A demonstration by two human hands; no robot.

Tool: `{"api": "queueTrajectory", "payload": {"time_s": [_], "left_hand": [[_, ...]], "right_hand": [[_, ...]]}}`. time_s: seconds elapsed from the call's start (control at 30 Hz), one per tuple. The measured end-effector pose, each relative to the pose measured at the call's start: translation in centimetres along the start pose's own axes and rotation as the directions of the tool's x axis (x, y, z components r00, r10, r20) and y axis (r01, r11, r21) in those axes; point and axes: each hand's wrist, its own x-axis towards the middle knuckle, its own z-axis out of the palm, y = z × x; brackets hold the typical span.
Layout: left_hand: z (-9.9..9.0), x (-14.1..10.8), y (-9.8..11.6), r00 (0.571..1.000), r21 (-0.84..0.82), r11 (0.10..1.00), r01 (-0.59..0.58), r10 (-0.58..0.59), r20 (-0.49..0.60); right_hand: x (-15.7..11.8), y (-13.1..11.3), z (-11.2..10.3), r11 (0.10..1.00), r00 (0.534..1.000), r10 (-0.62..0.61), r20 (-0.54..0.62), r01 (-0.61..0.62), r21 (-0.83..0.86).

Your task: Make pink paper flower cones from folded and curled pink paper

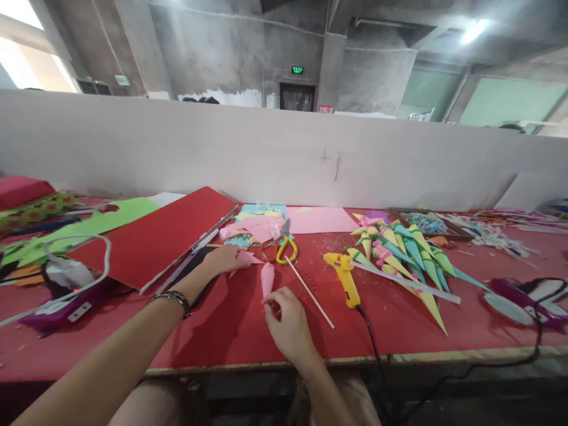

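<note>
My left hand (pixel 227 260) lies palm down on the red table, fingers stretched out over some pink paper pieces (pixel 249 257). Just to its right is a small pink paper cone (pixel 267 277), its wide end pointing away from me. The thumb and forefinger of my right hand (pixel 288 322) are pinched at the cone's narrow tip. Beyond the cone lie scissors (pixel 286 251) with yellow and red handles. A thin pale stick (pixel 310 294) slants across the table beside my right hand.
A yellow glue gun (pixel 345 278) with a glue stick and black cord lies to the right. Behind it are several finished paper cones (pixel 410 251). Red card (pixel 164 236) and a purple power strip (pixel 66 310) are on the left. A white partition (pixel 266 154) stands behind.
</note>
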Motion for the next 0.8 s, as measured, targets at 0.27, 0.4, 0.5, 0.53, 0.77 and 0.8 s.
{"api": "queueTrajectory", "payload": {"time_s": [0.27, 0.4, 0.5, 0.53, 0.77, 0.8], "left_hand": [[-0.17, 0.91, -0.32, 0.981, 0.095, 0.995, 0.008, -0.026, 0.194], [-0.07, 0.84, -0.14, 0.978, 0.085, 0.996, 0.010, -0.028, 0.209], [0.04, 0.89, -0.02, 0.980, 0.080, 0.997, 0.007, -0.023, 0.198], [0.07, 0.95, -0.02, 0.980, 0.079, 0.997, 0.005, -0.020, 0.196], [0.47, 0.39, -0.27, 0.985, 0.040, 0.996, -0.081, 0.074, 0.159], [0.56, 0.13, -0.27, 0.988, 0.037, 0.995, -0.090, 0.085, 0.132]], "right_hand": [[0.15, -0.14, 0.18, 0.998, 1.000, 0.024, 0.009, -0.023, -0.054], [0.05, -0.30, 0.14, 0.997, 0.999, 0.031, 0.029, -0.029, -0.074], [-0.02, -0.33, 0.16, 0.995, 0.999, 0.015, 0.037, -0.012, -0.096], [-0.03, -0.33, 0.17, 0.995, 0.999, 0.013, 0.038, -0.009, -0.103], [-0.24, -0.34, 0.23, 0.987, 0.999, -0.011, 0.043, 0.018, -0.161], [-0.27, -0.34, 0.23, 0.986, 0.999, -0.015, 0.042, 0.021, -0.167]]}}
